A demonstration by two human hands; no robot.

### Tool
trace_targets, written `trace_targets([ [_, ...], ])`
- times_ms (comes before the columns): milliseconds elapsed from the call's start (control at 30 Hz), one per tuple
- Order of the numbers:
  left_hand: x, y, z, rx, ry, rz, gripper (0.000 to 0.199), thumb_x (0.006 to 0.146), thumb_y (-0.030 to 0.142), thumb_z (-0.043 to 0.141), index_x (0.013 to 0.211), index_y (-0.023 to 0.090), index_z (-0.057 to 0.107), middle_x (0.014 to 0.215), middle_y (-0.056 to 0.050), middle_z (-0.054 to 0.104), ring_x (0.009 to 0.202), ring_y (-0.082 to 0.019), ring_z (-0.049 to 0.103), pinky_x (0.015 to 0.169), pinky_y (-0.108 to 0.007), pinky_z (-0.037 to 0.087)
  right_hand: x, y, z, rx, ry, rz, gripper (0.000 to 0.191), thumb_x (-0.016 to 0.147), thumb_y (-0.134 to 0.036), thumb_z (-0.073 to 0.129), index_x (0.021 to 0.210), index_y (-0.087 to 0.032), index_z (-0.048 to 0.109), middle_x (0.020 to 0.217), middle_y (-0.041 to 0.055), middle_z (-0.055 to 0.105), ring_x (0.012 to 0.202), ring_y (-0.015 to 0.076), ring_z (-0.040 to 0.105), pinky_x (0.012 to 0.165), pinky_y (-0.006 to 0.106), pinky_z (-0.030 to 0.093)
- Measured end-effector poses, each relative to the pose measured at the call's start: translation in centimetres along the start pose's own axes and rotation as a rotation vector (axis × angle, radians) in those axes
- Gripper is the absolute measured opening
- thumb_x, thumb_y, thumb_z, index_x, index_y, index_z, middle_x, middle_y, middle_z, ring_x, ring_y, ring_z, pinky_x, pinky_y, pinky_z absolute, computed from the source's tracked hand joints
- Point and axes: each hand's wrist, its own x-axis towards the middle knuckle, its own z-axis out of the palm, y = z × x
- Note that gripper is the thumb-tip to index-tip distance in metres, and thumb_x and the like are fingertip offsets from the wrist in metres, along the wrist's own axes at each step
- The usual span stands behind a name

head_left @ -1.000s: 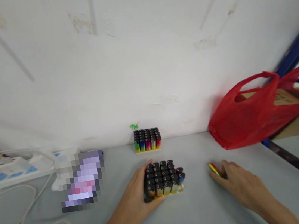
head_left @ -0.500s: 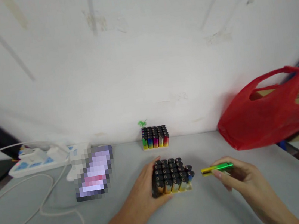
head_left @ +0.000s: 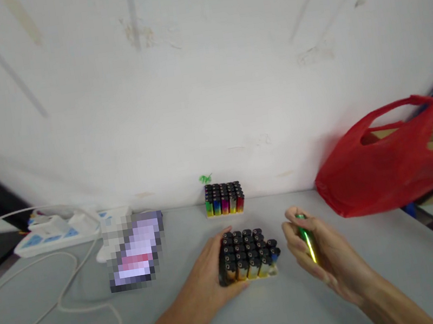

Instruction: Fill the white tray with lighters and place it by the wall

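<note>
My left hand (head_left: pixel 207 275) grips the left side of a tray of lighters (head_left: pixel 251 255), whose black tops stand in rows. At the tray's right end the rows are uneven, and a bare bit of pale tray (head_left: pixel 273 271) shows at the near right corner. To the right of it, my right hand (head_left: pixel 326 259) is closed around a shiny green and yellow lighter (head_left: pixel 307 240), held roughly upright with the thumb near its upper end. Farther back by the wall stands a second tray of lighters (head_left: pixel 224 199) in several colours, untouched.
A pixelated phone (head_left: pixel 138 251) lies at left, beside a white power strip (head_left: pixel 59 233) with plugs and loose white cables (head_left: pixel 75 255). A red bag (head_left: pixel 382 168) with a cardboard box inside rests at right against the white wall (head_left: pixel 204 87).
My right hand has turned the lighter from lying level to roughly upright and closed more fingers around it. The left hand and both trays stay in place.
</note>
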Motion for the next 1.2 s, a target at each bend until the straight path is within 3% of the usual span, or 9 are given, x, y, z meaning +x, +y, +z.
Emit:
trace_targets([
  [67,0.0,-0.1,0.0,0.002,0.004,0.0,0.093,0.085,0.033,0.092,0.165,0.028,0.044,0.168,-0.013,0.056,0.154,-0.038,0.055,0.133,-0.054,0.039,0.9,-0.6,0.4,0.013,-0.036,0.059,0.029,0.104,-0.044,0.07,0.089,-0.026,0.052,0.063,-0.0113,0.036,0.041,0.0056,0.014,0.037,0.021,0.011],
  [167,0.0,-0.1,0.0,0.0,0.005,-0.003,0.095,0.085,0.032,0.093,0.166,0.028,0.043,0.169,-0.013,0.055,0.155,-0.037,0.053,0.134,-0.054,0.038,2.2,-0.5,0.4,-0.013,-0.068,0.103,0.033,0.1,-0.05,0.073,0.088,-0.023,0.057,0.067,-0.0093,0.038,0.049,0.007,0.016,0.042,0.021,0.014],
  [333,-0.1,0.0,-0.1,0.004,0.002,-0.005,0.094,0.084,0.03,0.094,0.165,0.027,0.045,0.167,-0.014,0.056,0.154,-0.038,0.054,0.133,-0.054,0.038,3.8,1.1,-0.8,-0.114,0.068,-0.085,0.036,0.097,-0.056,0.077,0.106,-0.023,0.067,0.073,-0.0056,0.049,0.056,0.0106,0.031,0.047,0.022,0.025],
  [433,-0.1,-0.2,-0.1,0.011,-0.005,-0.023,0.097,0.083,0.03,0.094,0.166,0.029,0.044,0.169,-0.013,0.055,0.155,-0.038,0.053,0.134,-0.056,0.037,3.9,1.6,-1.9,-0.144,0.073,-0.089,0.043,0.097,-0.064,0.075,0.116,-0.026,0.066,0.069,-0.0092,0.041,0.052,0.0098,0.02,0.047,0.023,0.02],
  [533,-0.1,-0.3,-0.1,0.022,-0.004,-0.039,0.097,0.083,0.031,0.094,0.166,0.03,0.043,0.169,-0.012,0.055,0.154,-0.039,0.053,0.134,-0.057,0.037,3.8,2.1,-2.7,-0.138,0.032,-0.001,0.051,0.095,-0.074,0.07,0.093,-0.023,0.065,0.062,-0.0121,0.023,0.053,0.0103,0.007,0.047,0.025,0.011],
  [600,-0.2,-0.2,-0.1,0.022,0.001,-0.04,0.096,0.085,0.034,0.093,0.166,0.031,0.043,0.17,-0.011,0.055,0.154,-0.039,0.054,0.133,-0.057,0.038,3.8,2.6,-2.9,-0.106,0.012,0.035,0.06,0.094,-0.076,0.068,0.07,-0.023,0.051,0.06,-0.0117,0.018,0.053,0.0105,0.005,0.047,0.026,0.007],
  [667,-0.2,0.1,-0.1,0.01,0.01,-0.037,0.095,0.084,0.034,0.093,0.166,0.031,0.044,0.168,-0.011,0.056,0.153,-0.039,0.055,0.133,-0.057,0.038,3.9,3.1,-2.7,-0.078,0.005,0.032,0.066,0.092,-0.073,0.068,0.061,-0.025,0.037,0.058,-0.0108,0.017,0.053,0.0103,0.006,0.047,0.027,0.007],
  [833,-0.2,0.3,-0.2,0.009,0.007,-0.046,0.096,0.079,0.028,0.095,0.164,0.029,0.048,0.166,-0.011,0.058,0.154,-0.038,0.054,0.134,-0.055,0.038,3.8,4.0,-2.0,-0.11,0.037,0.043,0.068,0.088,-0.077,0.064,0.059,-0.027,0.028,0.059,-0.0103,0.013,0.053,0.0113,0.007,0.046,0.028,0.008],
  [1200,-0.2,-0.4,0.0,0.024,0.001,-0.039,0.095,0.081,0.029,0.093,0.164,0.031,0.046,0.167,-0.011,0.057,0.153,-0.039,0.055,0.133,-0.056,0.039,4.0,5.2,-1.8,-0.231,0.131,0.049,0.066,0.083,-0.08,0.062,0.057,-0.029,0.028,0.056,-0.0103,0.016,0.052,0.0107,0.009,0.047,0.028,0.01],
])
